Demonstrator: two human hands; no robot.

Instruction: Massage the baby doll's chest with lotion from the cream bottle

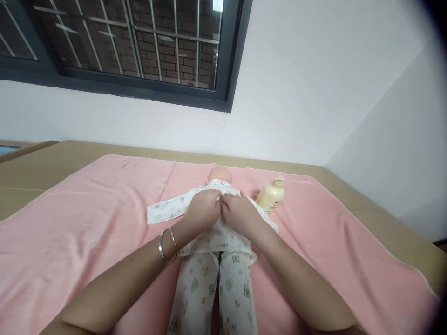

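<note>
A baby doll (220, 174) with a smooth bald head lies stretched out on a pink blanket, its head toward the wall. It wears a white printed shirt (223, 239) and matching printed pants (232, 284). Over the chest, my left hand (205, 204) and my right hand (240, 214) meet, with bent fingers pinching the front of the shirt. Their fingertips nearly touch, and the bit of cloth between them is mostly hidden. One sleeve (167, 210) extends flat to the left; my right hand and forearm partly cover the other. Two silver bangles (167, 245) circle my left wrist.
A pale yellow pump bottle (271, 195) leans on the blanket just right of the doll's shoulder. The pink blanket (104, 209) has wrinkles and covers much of a wooden surface (80, 151). Behind stand a white wall (286, 93) and a dark-framed barred window (228, 60).
</note>
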